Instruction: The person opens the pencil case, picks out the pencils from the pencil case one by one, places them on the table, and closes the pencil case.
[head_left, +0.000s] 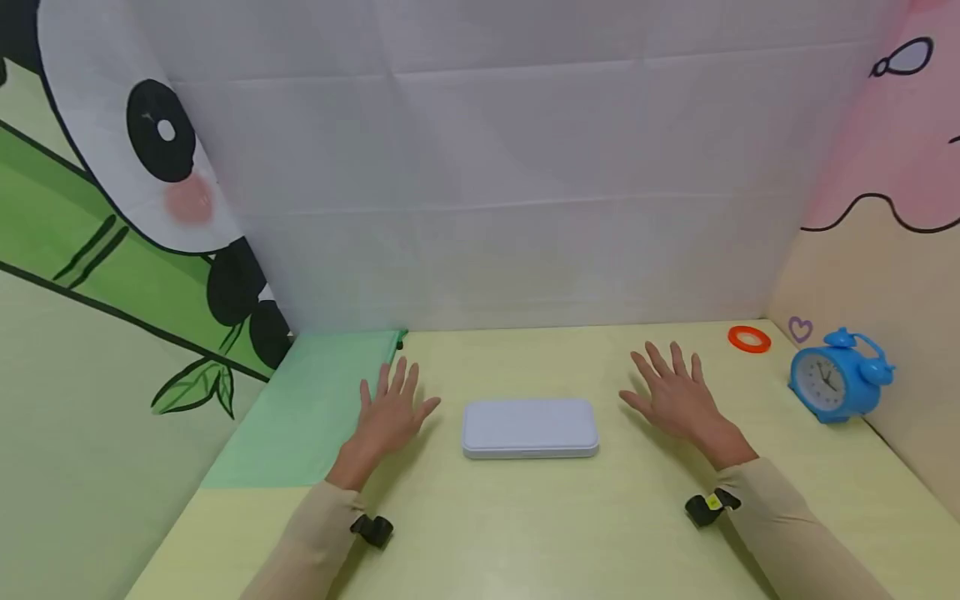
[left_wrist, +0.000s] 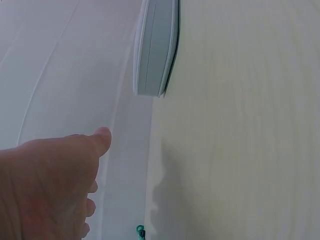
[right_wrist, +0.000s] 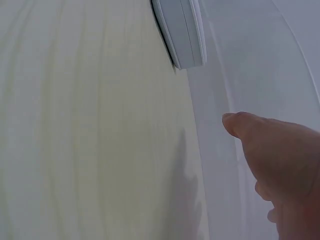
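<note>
Both hands spread apart, one to each side of the pale case

Your left hand (head_left: 388, 417) is left of centre in the head view, its fingers straight and fanned apart, just beside the left end of the pale case (head_left: 530, 427). Your right hand (head_left: 675, 404) is right of centre, fingers likewise apart, near the case's other end; neither touches it. The case lies flat and closed on the tabletop (head_left: 525, 533), a little below the middle of the frame. In both wrist views you see one end of it at the top, separated from your thumb.

At the left, a green sheet (head_left: 300, 417) covers part of the tabletop, next to your left hand. At the right edge stands a blue alarm clock (head_left: 836, 379), with a red ring (head_left: 750, 349) lying just beyond it, upper left of it. Beige sleeves (head_left: 311, 537) cover your forearms, and a white backdrop (head_left: 525, 183) fills the upper middle.
</note>
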